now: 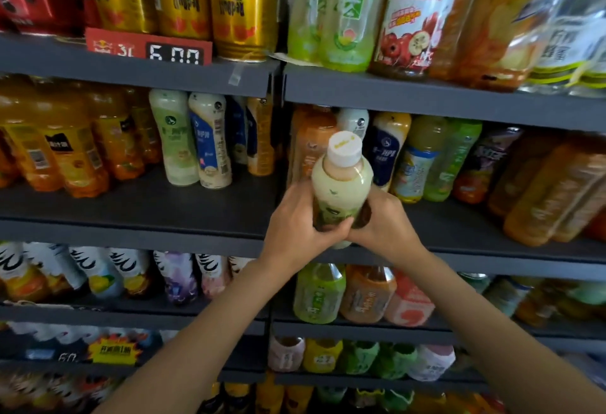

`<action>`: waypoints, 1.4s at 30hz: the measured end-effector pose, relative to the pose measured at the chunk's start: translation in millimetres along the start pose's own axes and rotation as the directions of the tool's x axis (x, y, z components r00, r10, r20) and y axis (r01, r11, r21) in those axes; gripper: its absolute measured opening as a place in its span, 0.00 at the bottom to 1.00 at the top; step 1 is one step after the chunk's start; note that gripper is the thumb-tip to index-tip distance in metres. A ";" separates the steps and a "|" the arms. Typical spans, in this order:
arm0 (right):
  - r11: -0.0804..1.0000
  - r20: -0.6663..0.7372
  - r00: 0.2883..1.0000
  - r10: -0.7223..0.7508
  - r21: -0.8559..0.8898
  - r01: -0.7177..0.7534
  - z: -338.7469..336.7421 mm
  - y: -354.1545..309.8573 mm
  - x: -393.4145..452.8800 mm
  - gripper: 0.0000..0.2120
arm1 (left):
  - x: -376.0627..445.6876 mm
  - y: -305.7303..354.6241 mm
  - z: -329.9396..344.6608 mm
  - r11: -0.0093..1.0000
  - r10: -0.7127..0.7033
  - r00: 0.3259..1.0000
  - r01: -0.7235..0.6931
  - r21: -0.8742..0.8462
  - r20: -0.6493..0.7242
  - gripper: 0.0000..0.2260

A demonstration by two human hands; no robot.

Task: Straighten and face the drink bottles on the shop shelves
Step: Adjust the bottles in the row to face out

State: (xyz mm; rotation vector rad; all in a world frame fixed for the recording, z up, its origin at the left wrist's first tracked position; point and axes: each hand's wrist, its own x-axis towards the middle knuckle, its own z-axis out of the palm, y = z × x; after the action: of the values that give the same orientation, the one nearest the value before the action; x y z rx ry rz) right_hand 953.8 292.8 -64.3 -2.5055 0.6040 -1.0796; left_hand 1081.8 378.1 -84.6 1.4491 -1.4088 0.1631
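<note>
A pale green drink bottle (341, 184) with a white cap is held upright in front of the middle shelf (203, 203), off the shelf board. My left hand (300, 223) grips its lower body from the left, thumb curled across the label. My right hand (383, 220) grips the same bottle from the right and behind. The bottle's base is hidden by my hands. Behind it stand orange, white and dark blue bottles (383, 151) in a row.
Left of the held bottle, the middle shelf carries a green and a blue-white bottle (193, 141) and orange juice bottles (65, 148). Gold cans (242, 7) and large bottles fill the top shelf. Lower shelves hold more drinks (319, 292). A vertical divider (278, 158) splits the shelving.
</note>
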 end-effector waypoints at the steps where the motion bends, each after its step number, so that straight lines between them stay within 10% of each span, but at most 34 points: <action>1: 1.000 -0.016 1.000 0.020 -0.023 -0.020 -6.7 7.5 -2.6 0.26 | 3.3 4.7 9.1 1.000 0.000 1.000 -0.001 0.007 0.020 0.26; 7: 0.961 -0.151 0.950 0.275 0.042 -0.272 -31.9 45.7 -9.7 0.19 | 40.0 26.7 62.3 0.987 0.005 0.995 -0.020 0.158 0.100 0.23; 13: 0.882 0.060 0.887 0.458 0.097 -0.462 -40.8 76.1 -14.0 0.19 | 71.3 16.9 87.2 0.935 -0.222 0.970 0.182 0.305 0.099 0.23; 20: 0.776 -0.259 0.733 0.629 0.167 -0.608 -74.4 126.9 5.0 0.21 | 78.9 18.4 92.8 0.902 -0.299 0.949 0.247 0.355 0.101 0.20; 30: 0.684 -0.305 0.649 0.697 0.012 -0.729 -43.9 142.2 66.3 0.31 | 77.2 27.0 93.6 0.861 -0.389 0.916 0.325 0.392 0.097 0.20; 36: 0.900 -0.251 0.873 0.419 -0.010 -0.435 -60.7 134.4 22.0 0.27 | 46.8 38.7 107.7 0.888 -0.357 0.927 0.376 0.266 -0.117 0.26; 42: 0.997 0.065 0.997 -0.033 -0.069 0.038 -90.8 78.0 -21.7 0.26 | 2.3 53.3 91.8 0.994 0.093 0.993 -0.097 -0.053 -0.072 0.23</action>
State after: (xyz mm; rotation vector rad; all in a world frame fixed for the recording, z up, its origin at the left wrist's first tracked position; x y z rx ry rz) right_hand 853.6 224.6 -54.7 -2.6093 0.5909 -1.0025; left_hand 990.8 324.0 -92.7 1.3191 -1.4154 0.2294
